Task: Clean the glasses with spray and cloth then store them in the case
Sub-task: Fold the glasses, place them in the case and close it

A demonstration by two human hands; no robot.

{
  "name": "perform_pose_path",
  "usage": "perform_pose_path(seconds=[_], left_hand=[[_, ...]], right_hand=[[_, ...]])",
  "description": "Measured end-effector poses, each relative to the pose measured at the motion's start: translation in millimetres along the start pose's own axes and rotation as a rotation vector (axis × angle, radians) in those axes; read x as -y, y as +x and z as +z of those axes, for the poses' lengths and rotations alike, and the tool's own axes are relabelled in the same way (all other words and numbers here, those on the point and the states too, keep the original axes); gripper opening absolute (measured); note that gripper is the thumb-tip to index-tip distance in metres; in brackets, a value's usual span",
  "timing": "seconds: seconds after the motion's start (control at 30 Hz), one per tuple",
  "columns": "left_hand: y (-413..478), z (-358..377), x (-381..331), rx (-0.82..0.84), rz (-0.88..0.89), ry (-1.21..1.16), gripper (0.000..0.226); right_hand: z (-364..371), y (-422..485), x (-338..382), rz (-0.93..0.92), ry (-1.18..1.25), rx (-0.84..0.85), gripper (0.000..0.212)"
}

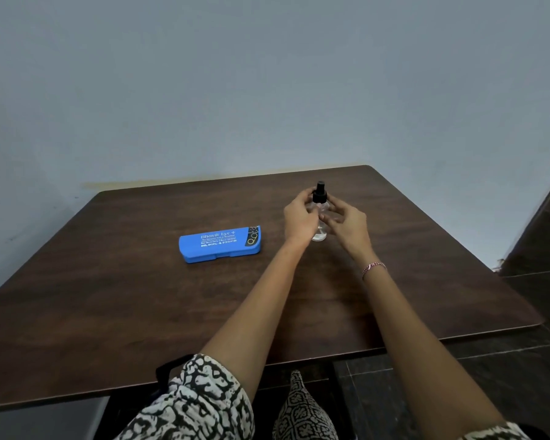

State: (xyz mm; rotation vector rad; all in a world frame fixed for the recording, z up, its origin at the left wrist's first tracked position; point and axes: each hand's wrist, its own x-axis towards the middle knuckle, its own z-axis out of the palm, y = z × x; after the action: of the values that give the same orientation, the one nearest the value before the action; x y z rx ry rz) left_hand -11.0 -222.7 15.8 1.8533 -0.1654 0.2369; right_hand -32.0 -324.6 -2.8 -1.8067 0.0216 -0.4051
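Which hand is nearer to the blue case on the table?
The left hand. It is at the spray bottle, to the right of the closed blue case, with bare table between them. The right hand is on the bottle's other side, farther away.

Wooden table [108, 312], blue case [219, 244], spray bottle [319, 214]

The table [140, 296] is dark wood-grain laminate with a matt sheen. The case [219, 244] looks like smooth blue plastic. The spray bottle [319, 214] is clear and glossy, with a black plastic cap.
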Motion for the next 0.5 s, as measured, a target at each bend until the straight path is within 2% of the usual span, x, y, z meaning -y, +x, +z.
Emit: perform_pose_path(seconds=[0.3,0.5], left_hand=[[-4.9,-40.2,6.7,-0.13,0.06,0.052,0.031],[-9.8,-56.7,17.1,-0.129,0.061,0.065,0.028]], right_hand=[[24.6,-5.2,17.4,-0.03,-0.065,0.058,0.046],[35.3,-12.8,17.3,-0.021,-0.079,0.117,0.046]])
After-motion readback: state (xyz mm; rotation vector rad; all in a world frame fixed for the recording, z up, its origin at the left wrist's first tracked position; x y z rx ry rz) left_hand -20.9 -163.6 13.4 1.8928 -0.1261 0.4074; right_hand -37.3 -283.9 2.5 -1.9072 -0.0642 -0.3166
